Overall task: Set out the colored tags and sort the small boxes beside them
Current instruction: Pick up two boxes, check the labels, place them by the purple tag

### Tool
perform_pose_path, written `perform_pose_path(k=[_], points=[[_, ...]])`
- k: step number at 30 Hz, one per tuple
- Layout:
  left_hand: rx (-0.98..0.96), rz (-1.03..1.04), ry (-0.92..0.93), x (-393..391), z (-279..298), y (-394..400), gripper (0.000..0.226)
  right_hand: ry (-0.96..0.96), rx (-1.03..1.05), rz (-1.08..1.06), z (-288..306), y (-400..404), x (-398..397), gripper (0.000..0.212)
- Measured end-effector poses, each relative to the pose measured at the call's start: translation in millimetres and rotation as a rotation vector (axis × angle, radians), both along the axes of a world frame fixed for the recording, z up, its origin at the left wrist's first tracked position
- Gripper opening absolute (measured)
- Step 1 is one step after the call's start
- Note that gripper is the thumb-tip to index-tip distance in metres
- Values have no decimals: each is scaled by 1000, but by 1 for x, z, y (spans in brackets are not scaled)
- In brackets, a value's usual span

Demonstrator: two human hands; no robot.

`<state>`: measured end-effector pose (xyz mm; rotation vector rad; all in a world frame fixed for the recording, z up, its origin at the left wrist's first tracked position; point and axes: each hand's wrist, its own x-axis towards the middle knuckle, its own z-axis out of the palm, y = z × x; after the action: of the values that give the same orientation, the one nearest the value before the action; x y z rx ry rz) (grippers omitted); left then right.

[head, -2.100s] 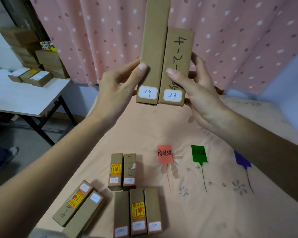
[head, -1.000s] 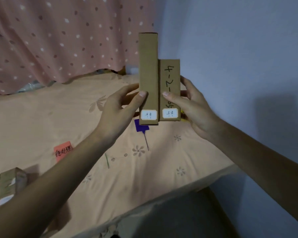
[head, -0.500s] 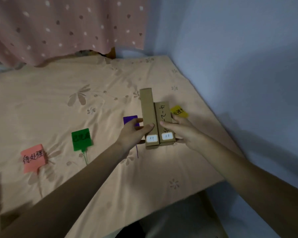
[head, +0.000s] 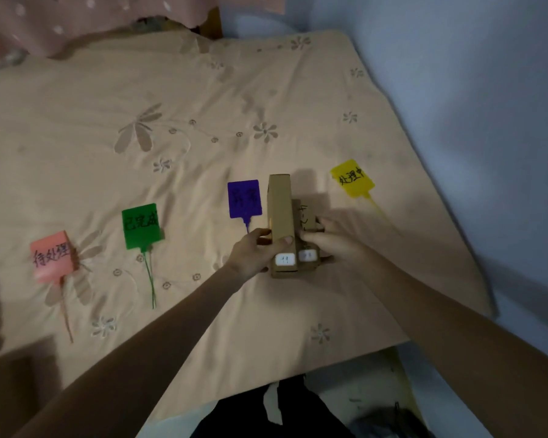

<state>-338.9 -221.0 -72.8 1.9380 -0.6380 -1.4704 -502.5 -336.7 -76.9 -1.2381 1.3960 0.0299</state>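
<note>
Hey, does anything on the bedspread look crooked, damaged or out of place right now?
Nothing looks damaged or spilled. The yellow tag lies tilted compared with the straighter purple tag and green tag. The two boxes between the hands, left and right, are unevenly aligned, the left one reaching farther.

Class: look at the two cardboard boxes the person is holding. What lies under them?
Under the two boxes only the peach floral bedspread shows, between the purple tag and yellow tag. The spot directly beneath is covered by the boxes and both hands.
</note>
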Motion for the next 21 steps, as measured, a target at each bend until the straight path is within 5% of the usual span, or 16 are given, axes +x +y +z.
perform_pose_path(k=[9,15,21], points=[[48,-106,-255,-7,21,-3,68,49,-130,39,21,-12,-6,72],[7,-129,-486,28,60,11,38,-1,-413,65,78,-34,2,44],[-45,-54,-563,84,108,65,43,-154,-515,243,132,-6,58,37]])
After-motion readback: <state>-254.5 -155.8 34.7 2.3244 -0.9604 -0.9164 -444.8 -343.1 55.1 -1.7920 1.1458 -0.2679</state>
